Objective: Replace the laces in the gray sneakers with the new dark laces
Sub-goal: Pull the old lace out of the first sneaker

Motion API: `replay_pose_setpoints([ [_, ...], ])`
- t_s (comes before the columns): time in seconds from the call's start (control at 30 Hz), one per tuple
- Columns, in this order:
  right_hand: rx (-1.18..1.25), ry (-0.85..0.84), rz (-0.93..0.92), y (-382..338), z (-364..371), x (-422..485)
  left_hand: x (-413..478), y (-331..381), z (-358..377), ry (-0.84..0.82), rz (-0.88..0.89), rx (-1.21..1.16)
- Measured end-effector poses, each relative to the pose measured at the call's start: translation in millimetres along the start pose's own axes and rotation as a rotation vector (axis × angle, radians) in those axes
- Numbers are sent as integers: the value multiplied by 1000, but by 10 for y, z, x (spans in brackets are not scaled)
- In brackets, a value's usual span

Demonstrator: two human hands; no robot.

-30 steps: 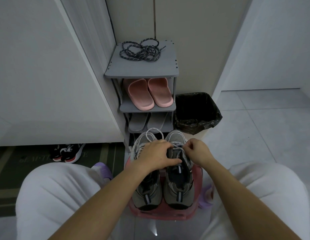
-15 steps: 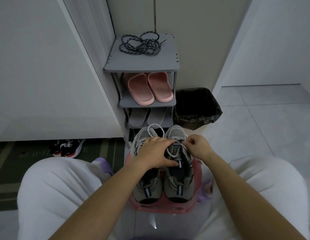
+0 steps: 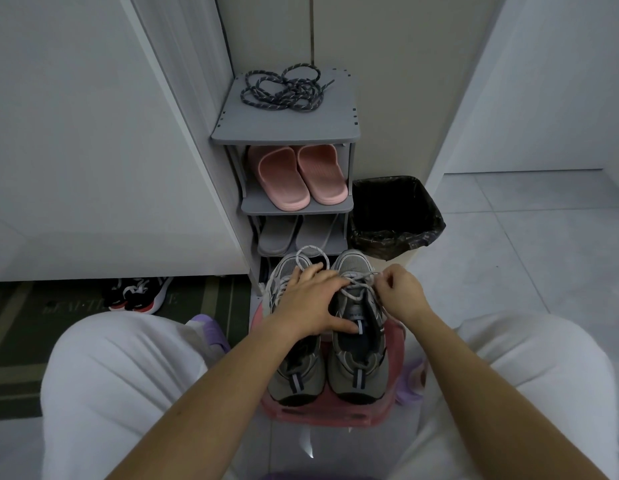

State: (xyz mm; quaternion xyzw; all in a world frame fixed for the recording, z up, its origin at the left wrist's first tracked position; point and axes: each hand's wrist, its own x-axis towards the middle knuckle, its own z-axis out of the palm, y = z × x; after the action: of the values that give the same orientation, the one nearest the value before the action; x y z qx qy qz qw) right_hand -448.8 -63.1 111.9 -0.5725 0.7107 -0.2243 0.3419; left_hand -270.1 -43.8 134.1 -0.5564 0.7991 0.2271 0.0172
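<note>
I make out sneakers (image 3: 356, 344) gray, navy lining, pale blue heel stripe. Pale laces (image 3: 357, 285) white, dark-flecked. Dark laces (image 3: 284, 91) navy, light-speckled. Rack (image 3: 287, 130) gray. Upper slippers (image 3: 297, 178) pink, lower slippers (image 3: 277, 234) gray. Bin liner (image 3: 394, 216) black. Stool (image 3: 335, 414) pink. Trousers (image 3: 121, 375) white. Mat (image 3: 41, 308) dark green, paler stripes. Shoes on mat (image 3: 135, 295) black, white, red.
</note>
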Motion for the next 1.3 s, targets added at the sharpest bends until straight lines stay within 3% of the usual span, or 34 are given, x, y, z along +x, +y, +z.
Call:
replay_pose_setpoints([
  [0.1, 140, 74, 58, 35, 20, 0, 0, 1, 14, -11, 16, 13],
  [0.27, 118, -61, 49, 37, 23, -3, -22, 40, -31, -41, -6, -18],
  [0.4, 26, -5, -11, 33, 12, 6, -24, 48, -41, -52, -14, -21],
  [0.53, 268, 94, 75, 15, 4, -25, -17, 43, -29, -52, -13, -21],
  [0.67, 100, -54, 26, 21, -7, -27, -26, 51, -33, -50, -17, -28],
  [0.8, -19, 11, -48, 33, -4, -23, -32, 58, -46, -53, -17, -18],
  [0.93, 214, 184, 24, 4, -33, -37, -22, 33, -28, -49, -48, -5],
  [1.0, 285, 172, 43, -8, -61, -48, -24, 35, -32, -58, -42, -4],
  [1.17, 142, -45, 26, -6, -27, -50, -7, 21, -10, -70, -37, 1],
  [1.3, 128, 88, 5, -14, -67, -49, 0, 10, 1, -64, -29, -2],
])
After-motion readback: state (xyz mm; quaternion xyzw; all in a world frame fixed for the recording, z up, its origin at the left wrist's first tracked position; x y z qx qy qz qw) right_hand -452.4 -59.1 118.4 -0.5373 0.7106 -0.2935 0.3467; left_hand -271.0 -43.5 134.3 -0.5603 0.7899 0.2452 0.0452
